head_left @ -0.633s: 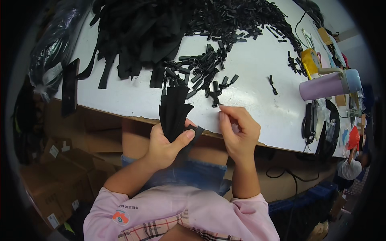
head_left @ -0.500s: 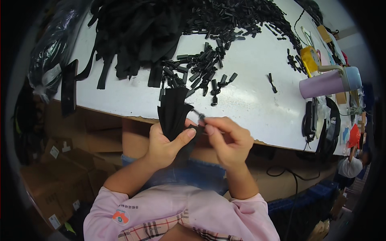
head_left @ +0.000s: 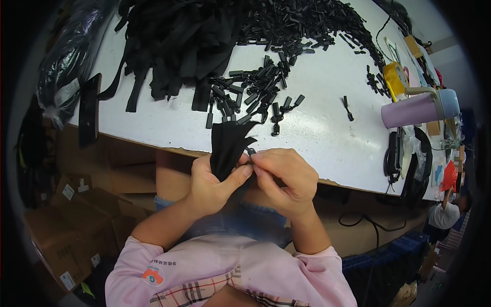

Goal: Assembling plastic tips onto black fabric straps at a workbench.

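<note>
My left hand (head_left: 210, 188) is closed round a bundle of black zipper strips (head_left: 225, 146), whose loose ends fan out toward the table edge. My right hand (head_left: 289, 179) pinches a small black zipper slider (head_left: 250, 151) between thumb and forefinger, against the end of a strip beside my left thumb. My fingers hide whether the strip runs inside the slider. Just beyond the bundle lies a scattered heap of black zipper sliders (head_left: 255, 94) with long pulls. A large pile of black strips (head_left: 179, 56) covers the table's far left.
More sliders (head_left: 302, 23) spread across the back of the white table (head_left: 317, 117), and a single slider (head_left: 348, 108) lies apart. At right stand a lilac tumbler (head_left: 411, 110) and a yellow tape roll (head_left: 395, 77). Cardboard boxes (head_left: 71, 230) sit below left; another person (head_left: 444, 215) is far right.
My right hand has brought the slider left and slightly down, close against my left thumb. The strips in my left hand now lean more to the right.
</note>
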Motion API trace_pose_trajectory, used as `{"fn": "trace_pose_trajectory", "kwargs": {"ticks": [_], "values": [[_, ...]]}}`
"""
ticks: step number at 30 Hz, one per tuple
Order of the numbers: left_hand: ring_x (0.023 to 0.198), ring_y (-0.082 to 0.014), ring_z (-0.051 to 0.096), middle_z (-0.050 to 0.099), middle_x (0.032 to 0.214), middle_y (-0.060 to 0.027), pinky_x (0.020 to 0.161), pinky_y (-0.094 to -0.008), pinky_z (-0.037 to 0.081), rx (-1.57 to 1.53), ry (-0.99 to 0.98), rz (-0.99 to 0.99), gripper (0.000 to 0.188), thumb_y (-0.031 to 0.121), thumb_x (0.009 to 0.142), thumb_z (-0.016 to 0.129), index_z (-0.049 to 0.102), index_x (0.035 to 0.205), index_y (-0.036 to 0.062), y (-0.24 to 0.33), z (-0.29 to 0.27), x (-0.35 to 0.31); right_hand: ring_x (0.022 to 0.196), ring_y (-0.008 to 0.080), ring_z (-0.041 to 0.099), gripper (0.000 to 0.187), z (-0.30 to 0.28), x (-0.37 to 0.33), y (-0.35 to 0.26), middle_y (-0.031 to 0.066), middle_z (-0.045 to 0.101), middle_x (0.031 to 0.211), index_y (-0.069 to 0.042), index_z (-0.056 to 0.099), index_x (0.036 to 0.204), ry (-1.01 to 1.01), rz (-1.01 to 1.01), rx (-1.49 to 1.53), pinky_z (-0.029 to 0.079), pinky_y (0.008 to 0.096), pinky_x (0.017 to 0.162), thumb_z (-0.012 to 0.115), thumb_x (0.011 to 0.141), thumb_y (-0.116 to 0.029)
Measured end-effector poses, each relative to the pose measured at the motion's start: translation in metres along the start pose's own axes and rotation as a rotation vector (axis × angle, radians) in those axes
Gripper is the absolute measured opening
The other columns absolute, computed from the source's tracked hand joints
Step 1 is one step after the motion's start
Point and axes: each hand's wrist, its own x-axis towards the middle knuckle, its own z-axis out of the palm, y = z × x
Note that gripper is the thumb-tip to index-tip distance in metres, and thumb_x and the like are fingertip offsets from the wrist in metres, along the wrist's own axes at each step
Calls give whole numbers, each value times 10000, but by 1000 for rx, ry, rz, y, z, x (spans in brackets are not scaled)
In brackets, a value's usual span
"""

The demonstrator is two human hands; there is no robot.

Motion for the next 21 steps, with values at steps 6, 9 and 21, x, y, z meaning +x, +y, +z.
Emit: {"fn": "trace_pose_trajectory", "kwargs": {"ticks": [6,9,21], "values": [[658,-59,515,575,730,-19,602,-196,427,94,83,70,103,54,751,594,572,830,-9,-7,2,-1,628,215,571,204,2,1,4,85,593,705,-8,587,774,-38,-116,-95,445,267,563,599,585,69],[674,-64,523,577,742,-27,608,-195,428,-21,81,124,84,30,754,581,569,825,-14,-3,6,0,634,212,570,200,5,-8,0,91,594,715,-4,589,788,6,82,50,443,265,571,600,601,64],[712,-73,542,594,809,-42,674,-198,436,-40,118,141,216,21,768,557,552,981,-12,-6,6,-1,626,161,537,196,11,-14,1,102,577,766,15,578,858,32,176,118,428,236,548,616,665,20]]}}
